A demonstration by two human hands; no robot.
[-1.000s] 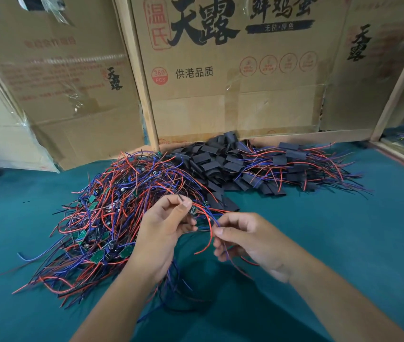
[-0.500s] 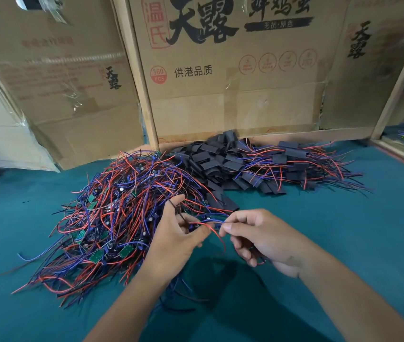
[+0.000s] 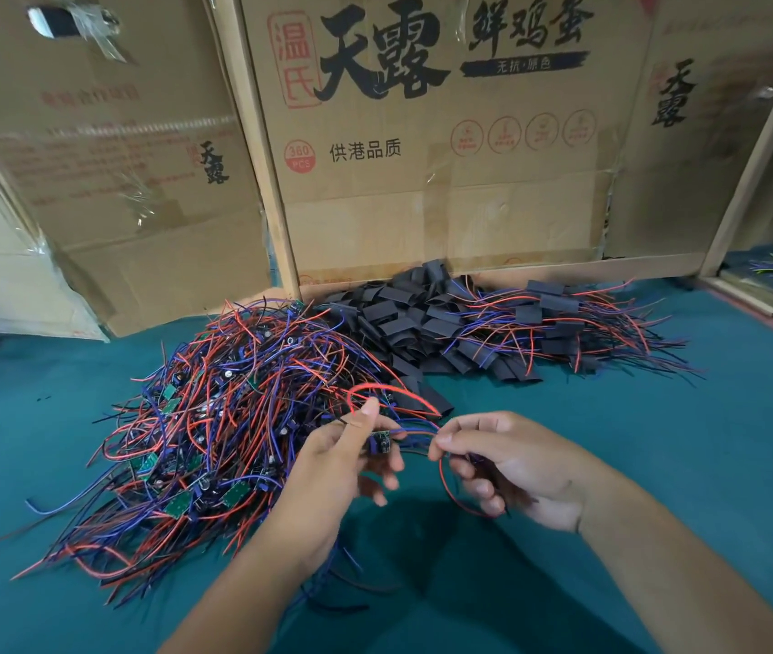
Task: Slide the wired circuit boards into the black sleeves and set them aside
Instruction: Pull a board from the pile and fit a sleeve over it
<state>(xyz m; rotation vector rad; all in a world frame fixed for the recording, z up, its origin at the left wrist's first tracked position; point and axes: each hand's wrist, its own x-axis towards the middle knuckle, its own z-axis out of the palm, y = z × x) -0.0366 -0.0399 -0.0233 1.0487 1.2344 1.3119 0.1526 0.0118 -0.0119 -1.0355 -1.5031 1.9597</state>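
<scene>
One board (image 3: 381, 441) is pinched in the left hand (image 3: 328, 469) — its wires (image 3: 415, 434) run rightward into the right hand's (image 3: 512, 469) pinch; sleeves (image 3: 403, 318) lie beyond the board, nearer neither hand.

Single head-worn wide-angle cam, looking fwd and down, close over both hands, teal table (image 3: 658, 441), cardboard boxes (image 3: 446, 158) behind.

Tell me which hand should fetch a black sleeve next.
Probably the right hand: it only pinches the wires, and the loose black sleeves lie just ahead of it. The left hand grips the circuit board and should keep steadying it.
</scene>
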